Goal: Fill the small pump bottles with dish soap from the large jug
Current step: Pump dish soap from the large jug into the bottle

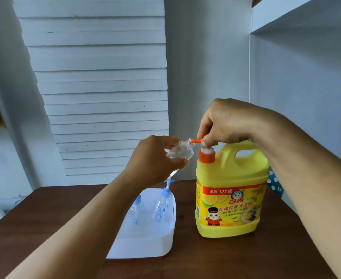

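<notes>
yellow jug (232,172) w/ orange pump (206,153), clear bottles (163,206) w/ blue print, white tray (145,244)

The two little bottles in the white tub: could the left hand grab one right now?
Probably not at once: the left hand is holding a clear bottle at the jug's orange spout. The tub is open-topped, directly below.

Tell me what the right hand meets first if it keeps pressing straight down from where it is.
Likely the orange pump head it already grips; below that sits the orange collar of the yellow jug. The right hand has nothing else beneath it.

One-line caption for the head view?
Left hand holds small clear bottle at yellow jug's orange pump; right hand presses.
</notes>
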`<state>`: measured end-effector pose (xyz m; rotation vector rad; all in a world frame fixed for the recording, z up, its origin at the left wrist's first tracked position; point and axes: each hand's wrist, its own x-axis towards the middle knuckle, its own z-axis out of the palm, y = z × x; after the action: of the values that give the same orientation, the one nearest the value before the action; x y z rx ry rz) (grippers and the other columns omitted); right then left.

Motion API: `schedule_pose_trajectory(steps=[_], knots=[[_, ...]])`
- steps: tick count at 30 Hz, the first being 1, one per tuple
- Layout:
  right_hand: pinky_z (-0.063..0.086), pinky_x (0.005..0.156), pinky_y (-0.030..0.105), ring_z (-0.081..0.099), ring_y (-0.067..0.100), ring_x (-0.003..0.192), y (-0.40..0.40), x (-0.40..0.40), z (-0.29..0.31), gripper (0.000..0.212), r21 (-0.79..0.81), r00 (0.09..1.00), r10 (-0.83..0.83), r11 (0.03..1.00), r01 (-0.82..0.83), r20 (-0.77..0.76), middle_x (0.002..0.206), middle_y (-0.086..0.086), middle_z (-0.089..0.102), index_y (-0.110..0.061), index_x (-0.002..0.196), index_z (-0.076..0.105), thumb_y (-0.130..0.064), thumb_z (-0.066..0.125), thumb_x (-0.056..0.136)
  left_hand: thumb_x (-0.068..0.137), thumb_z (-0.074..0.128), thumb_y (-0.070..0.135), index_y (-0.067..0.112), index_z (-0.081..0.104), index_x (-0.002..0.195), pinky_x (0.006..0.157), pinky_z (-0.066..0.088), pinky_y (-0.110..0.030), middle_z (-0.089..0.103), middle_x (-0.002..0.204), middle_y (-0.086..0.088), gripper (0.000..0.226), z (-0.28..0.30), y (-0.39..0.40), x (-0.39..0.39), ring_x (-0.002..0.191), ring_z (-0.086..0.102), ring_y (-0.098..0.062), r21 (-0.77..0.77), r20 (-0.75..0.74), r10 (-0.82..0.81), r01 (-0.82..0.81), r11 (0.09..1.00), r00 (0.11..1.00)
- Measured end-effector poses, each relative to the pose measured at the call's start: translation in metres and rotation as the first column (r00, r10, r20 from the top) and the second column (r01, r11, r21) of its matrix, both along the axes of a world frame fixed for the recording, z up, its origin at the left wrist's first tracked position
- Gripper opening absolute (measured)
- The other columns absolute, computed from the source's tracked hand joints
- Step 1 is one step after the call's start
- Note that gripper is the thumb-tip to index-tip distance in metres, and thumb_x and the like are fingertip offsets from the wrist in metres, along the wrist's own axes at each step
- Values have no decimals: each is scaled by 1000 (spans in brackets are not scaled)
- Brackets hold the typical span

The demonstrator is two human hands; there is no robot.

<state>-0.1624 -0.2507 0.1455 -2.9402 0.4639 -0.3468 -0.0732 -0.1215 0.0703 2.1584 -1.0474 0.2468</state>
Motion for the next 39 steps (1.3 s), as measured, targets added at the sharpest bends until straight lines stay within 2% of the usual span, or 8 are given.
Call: schedule_pose_trajectory(steps=[12,16,20,23,27,31,36,39], knots=[[37,48,20,53,6,61,2,2,1,19,-8,1000,-11,1000,10,-19,67,-10,62,-20,92,77,-21,77,73,73,73,32,25,65,112,67,38,-8,69,109,7,41,-2,-1,2,85,59,-6,2,3,-4,4,1000,1000],[36,48,21,53,7,59,-1,-1,10,14,-10,1000,-9,1000,9,15,66,-9,64,-21,89,77,-22,75,75,73,73,31,25,66,109,68,40,-10,67,98,12,37,5,0,1,86,62,-7,-39,-7,-7,7,999,1000],[39,51,20,54,5,65,-1,-1,-3,19,21,1000,-4,1000,4,18,73,-9,64,-22,92,77,-21,77,73,73,73,31,26,64,114,75,44,-21,69,110,7,42,2,-1,1,91,62,-10,11,13,-1,1,1000,1000],[39,51,20,55,9,66,4,2,2,20,-20,1000,-12,1000,11,-20,68,-9,61,-19,95,76,-20,75,75,74,73,30,24,64,115,70,42,-18,69,110,6,42,1,1,-1,90,61,-10,15,13,-6,5,1000,1000],[35,47,20,52,6,58,0,-1,8,16,-23,1000,-7,1000,8,26,65,-10,61,-20,93,77,-21,74,77,74,73,30,25,66,110,68,39,-9,65,94,13,38,7,1,0,83,60,-7,-34,16,-1,1,999,1000],[37,49,21,54,6,65,-2,-3,-3,19,12,999,-5,1000,4,36,72,-10,63,-22,93,77,-21,77,73,73,73,31,25,66,112,70,42,-16,69,107,7,40,0,-1,-1,89,63,-10,-7,22,9,-8,1000,1000],[37,48,20,53,7,59,2,0,6,15,-34,1000,-8,999,9,22,64,-10,62,-19,91,77,-21,74,76,73,73,31,24,67,109,71,40,-10,68,98,11,37,2,0,-1,88,63,-8,-49,-1,15,-15,999,1000],[38,48,21,53,6,61,-2,0,3,15,-28,999,-12,1000,13,46,67,-10,62,-21,91,77,-22,75,76,73,73,30,24,67,108,71,43,-17,68,98,11,36,4,-2,0,87,62,-9,-40,17,9,-8,999,1000]])
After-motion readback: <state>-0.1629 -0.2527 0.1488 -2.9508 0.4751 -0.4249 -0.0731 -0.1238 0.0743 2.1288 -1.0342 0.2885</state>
